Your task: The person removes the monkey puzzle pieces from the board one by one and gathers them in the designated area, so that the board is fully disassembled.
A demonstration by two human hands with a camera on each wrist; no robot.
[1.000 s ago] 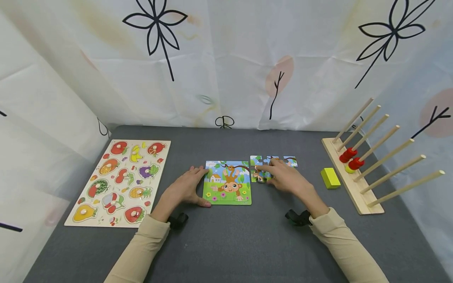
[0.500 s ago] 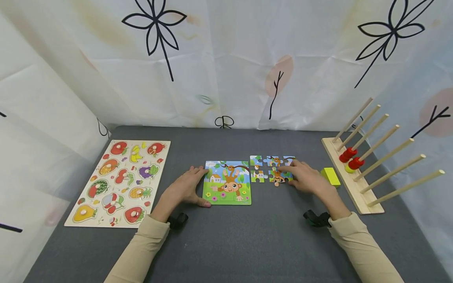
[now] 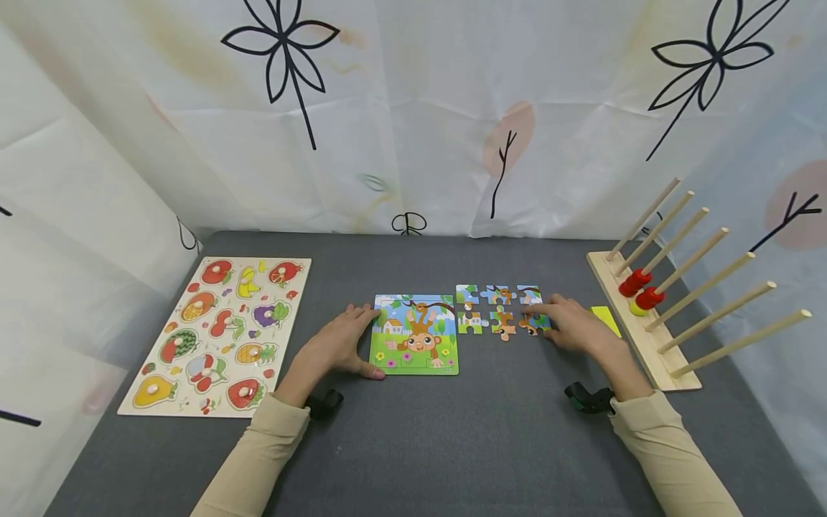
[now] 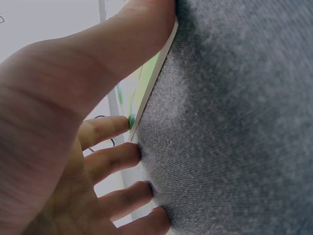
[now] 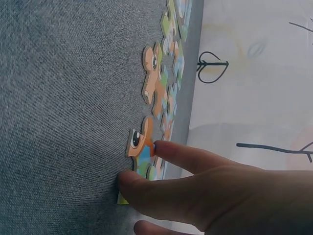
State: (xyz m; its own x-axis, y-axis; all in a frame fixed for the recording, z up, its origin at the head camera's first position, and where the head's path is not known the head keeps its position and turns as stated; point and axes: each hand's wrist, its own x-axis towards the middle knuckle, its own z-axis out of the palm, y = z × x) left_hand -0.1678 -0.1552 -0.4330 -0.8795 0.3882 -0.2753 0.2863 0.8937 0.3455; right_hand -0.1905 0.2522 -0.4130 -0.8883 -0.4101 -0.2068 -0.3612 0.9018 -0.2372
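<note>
My left hand (image 3: 336,343) rests at the left side of a square monkey picture puzzle board (image 3: 420,334). In the left wrist view, its index fingertip and thumb touch the board's edge (image 4: 151,81), with the other fingers extended on the cloth. To the board's right lie two short rows of loose jigsaw pieces. My right hand (image 3: 575,329) pinches the front right jigsaw piece (image 5: 143,159) between thumb and index finger, low over the table. Beside it lies another jigsaw piece (image 3: 503,323) with part of the monkey's face; a house piece (image 3: 469,322) is further left.
A fruit knob puzzle board (image 3: 222,337) lies at the left. On the right stands a wooden peg rack (image 3: 646,327) with red beads (image 3: 635,282) and a yellow one. A yellow block (image 3: 606,319) sits partly hidden behind my right hand. Patterned curtains border the grey table.
My right hand has moved right along the front row of jigsaw pieces, uncovering the house piece and the face piece beside it. My left hand has stayed at the board.
</note>
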